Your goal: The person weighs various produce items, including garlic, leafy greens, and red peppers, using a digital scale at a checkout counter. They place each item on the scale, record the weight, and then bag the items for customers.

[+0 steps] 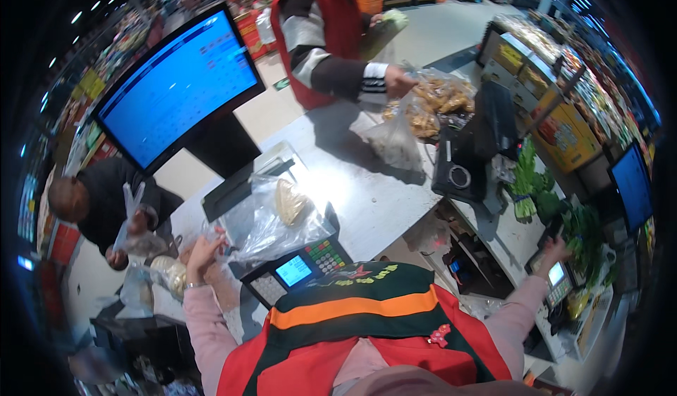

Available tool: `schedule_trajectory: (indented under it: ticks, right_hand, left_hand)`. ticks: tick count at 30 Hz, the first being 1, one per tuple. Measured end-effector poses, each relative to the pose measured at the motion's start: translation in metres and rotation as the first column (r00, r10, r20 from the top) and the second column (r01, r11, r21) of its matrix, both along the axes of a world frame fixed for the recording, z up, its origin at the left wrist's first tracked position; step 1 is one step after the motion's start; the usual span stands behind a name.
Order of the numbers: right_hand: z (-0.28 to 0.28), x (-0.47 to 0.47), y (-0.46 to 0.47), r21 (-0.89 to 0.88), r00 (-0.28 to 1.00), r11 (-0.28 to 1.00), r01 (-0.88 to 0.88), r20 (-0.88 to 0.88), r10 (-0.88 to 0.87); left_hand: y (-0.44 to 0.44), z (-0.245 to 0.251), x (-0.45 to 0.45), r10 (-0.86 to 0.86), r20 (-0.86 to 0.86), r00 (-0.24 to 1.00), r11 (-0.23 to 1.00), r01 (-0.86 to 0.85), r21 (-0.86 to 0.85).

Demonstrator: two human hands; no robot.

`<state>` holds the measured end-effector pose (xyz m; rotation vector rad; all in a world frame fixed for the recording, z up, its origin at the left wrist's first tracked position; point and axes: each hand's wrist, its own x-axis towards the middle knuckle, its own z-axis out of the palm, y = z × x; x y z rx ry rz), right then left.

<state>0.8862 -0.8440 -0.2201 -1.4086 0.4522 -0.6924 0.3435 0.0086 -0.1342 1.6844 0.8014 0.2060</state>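
Note:
On the left, my left hand (205, 253) has its fingertips at the gathered edge of a clear plastic bag (254, 242) and appears to pinch it. Inside that bag, a yellowish food item (290, 201) rests above a weighing scale's keypad and lit display (292, 270). Far to the right, my right hand (554, 256) reaches to a bunch of leafy greens (582, 234), beside a second scale (556, 275). Its fingers are partly hidden, so I cannot tell whether they grip the greens. Bagged pale food (169, 271) lies just left of my left hand.
A large monitor (180, 89) stands at the left. Across the white counter (365, 221), a person in a red vest (317, 41) reaches to bagged brown food (441, 100). Another person (127, 205) holds a plastic bag at left. Tied celery-like greens (524, 179) lie at right.

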Motion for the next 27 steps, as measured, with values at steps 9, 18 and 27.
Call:
schedule_trajectory:
  ticks: [9, 18, 27]
  right_hand:
    - [0.026, 0.016, -0.066, 0.279, 0.860, 0.899, -0.337, -0.298, 0.414]
    - [-0.030, -0.085, 0.269, 0.539, -0.332, 0.033, -0.842, -0.566, 0.755]
    - [-0.039, -0.130, 0.497, -0.055, -0.199, -0.237, -0.970, -0.381, 0.903]
  left_hand:
    - [0.022, 0.112, -0.025, -0.017, 0.149, 0.989, 0.969, -0.021, 0.248]
    - [0.035, 0.183, 0.088, 0.238, 0.182, 0.954, -0.079, -0.168, 0.983]
    - [0.078, 0.207, 0.163, 0.392, 0.299, 0.870, -0.269, -0.203, 0.942]
